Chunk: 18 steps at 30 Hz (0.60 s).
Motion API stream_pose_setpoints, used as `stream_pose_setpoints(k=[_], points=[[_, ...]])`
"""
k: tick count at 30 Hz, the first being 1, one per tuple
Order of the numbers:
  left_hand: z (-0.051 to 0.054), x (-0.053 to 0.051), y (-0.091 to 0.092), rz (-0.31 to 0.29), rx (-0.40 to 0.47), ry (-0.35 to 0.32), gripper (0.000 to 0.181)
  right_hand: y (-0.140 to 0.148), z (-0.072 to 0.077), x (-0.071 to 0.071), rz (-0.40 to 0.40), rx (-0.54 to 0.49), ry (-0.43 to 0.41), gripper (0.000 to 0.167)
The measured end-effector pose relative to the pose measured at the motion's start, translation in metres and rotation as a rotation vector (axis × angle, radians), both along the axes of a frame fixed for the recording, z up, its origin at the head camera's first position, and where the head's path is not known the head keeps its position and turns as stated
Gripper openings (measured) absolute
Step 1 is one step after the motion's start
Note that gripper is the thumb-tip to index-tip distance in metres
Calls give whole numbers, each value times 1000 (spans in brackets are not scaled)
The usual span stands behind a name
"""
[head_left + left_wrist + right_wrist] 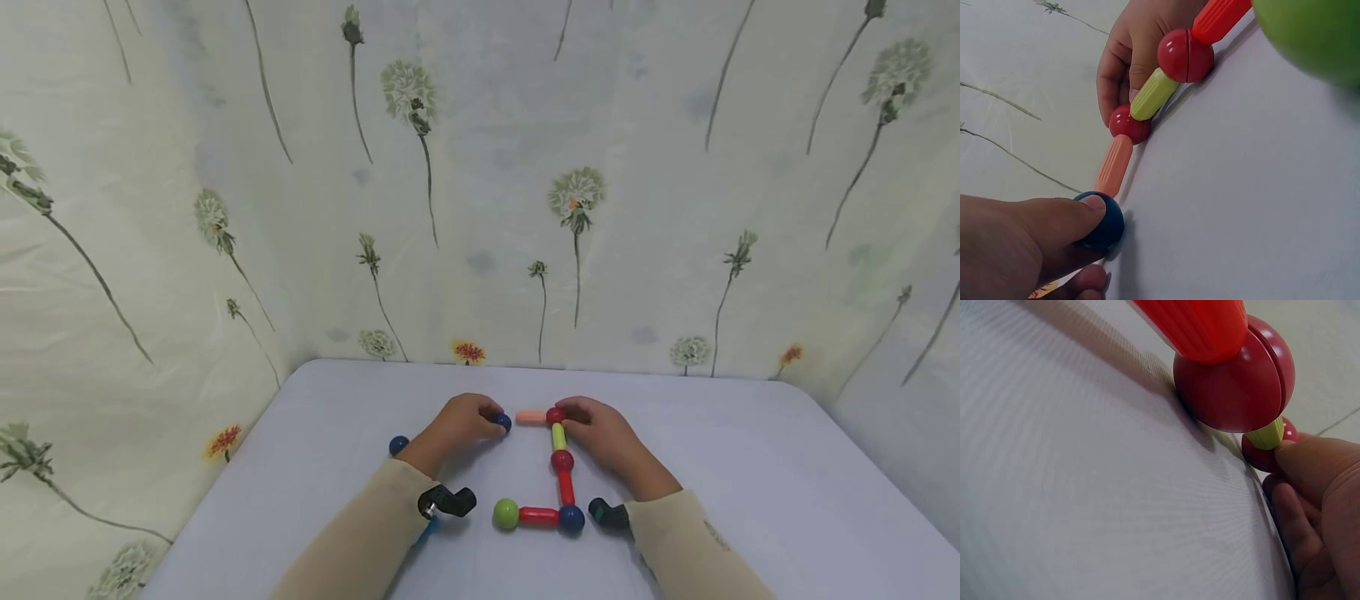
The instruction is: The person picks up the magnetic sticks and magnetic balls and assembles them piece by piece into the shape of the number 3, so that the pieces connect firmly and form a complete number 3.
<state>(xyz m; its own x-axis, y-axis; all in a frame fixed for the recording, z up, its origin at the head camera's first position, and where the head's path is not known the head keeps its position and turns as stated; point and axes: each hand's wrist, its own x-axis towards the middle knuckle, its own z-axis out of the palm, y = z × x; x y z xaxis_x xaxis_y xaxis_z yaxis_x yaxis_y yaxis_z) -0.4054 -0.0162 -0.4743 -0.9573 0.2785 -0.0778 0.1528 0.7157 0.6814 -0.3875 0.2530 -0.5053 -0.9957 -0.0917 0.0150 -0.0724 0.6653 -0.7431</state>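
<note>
A linked chain of balls and ridged rods lies on the table. It runs from a green ball along a red rod to a blue ball, then by another red rod to a red ball, a yellow-green rod, the far red ball and a peach rod. My left hand pinches a loose blue ball close to the peach rod's free end; whether they touch I cannot tell. My right hand grips the far red ball by the yellow-green rod.
Another blue ball sits left of my left forearm, partly hidden by it. A white cloth covers the table. Behind and at the sides hangs a flower-printed curtain. Both wrists carry black camera mounts.
</note>
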Motion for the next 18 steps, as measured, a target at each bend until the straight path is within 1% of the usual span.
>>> stream_pose_setpoints(k=[2, 6, 13, 18], points=[[0, 1, 3, 8, 1, 18, 29, 0, 0, 0, -5, 5, 5, 37], [-2, 3, 8, 39, 10, 31, 31, -1, 0, 0, -1, 12, 15, 37], [-9, 2, 13, 89, 21, 50, 33, -1, -1, 1, -3, 19, 19, 36], [-16, 0, 12, 98, 36, 59, 35, -1, 0, 1, -5, 23, 15, 36]])
